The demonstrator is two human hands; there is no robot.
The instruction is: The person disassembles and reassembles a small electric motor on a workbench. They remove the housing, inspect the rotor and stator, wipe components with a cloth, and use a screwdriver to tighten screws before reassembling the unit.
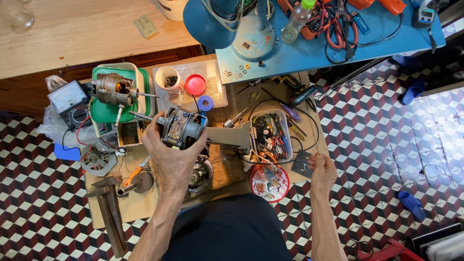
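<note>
Open floor right of the parts tray (270, 133); clutter crowding the low table (145, 203).

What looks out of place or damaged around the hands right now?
Nothing looks spilled or broken. The left hand grips a bare electric motor, out of its housing. A second stripped motor lies tilted on the green tray. The right hand touches a thin wire.
</note>
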